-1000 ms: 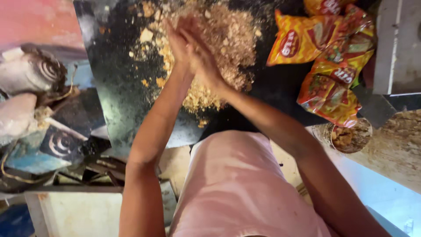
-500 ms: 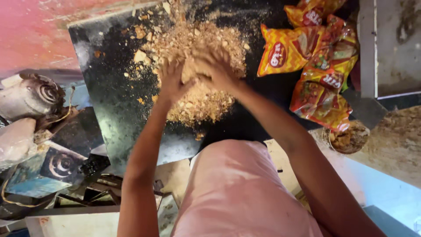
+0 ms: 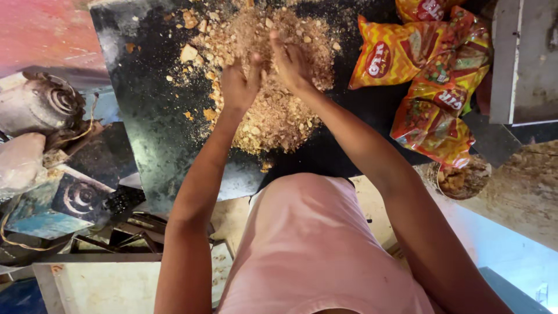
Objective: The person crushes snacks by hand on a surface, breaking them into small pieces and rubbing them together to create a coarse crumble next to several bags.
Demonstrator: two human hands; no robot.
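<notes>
Together we press our left hand (image 3: 238, 87) and right hand (image 3: 290, 65), fingers loosely spread, into the crumb heap (image 3: 273, 110) lying directly beneath them on the black table (image 3: 145, 116), snack packets (image 3: 430, 87) rightward.

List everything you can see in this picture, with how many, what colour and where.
Crumb pile: one, tan-brown, middle of the slab, with loose chunks scattered to its upper left.
Slab: one, black and glossy, upper centre.
Snack packets: several, at least three, orange, yellow and red, upper right on the slab.
Bowl: one, small and round, holding brown bits, right of the slab below the packets.
Metal part: one, grey and rusty, far left.
Garment: one, pink, bottom centre, on the person.
Left hand: one, pressed into the crumb pile, fingers spread.
Right hand: one, on the crumb pile beside the left hand, fingers spread.
</notes>
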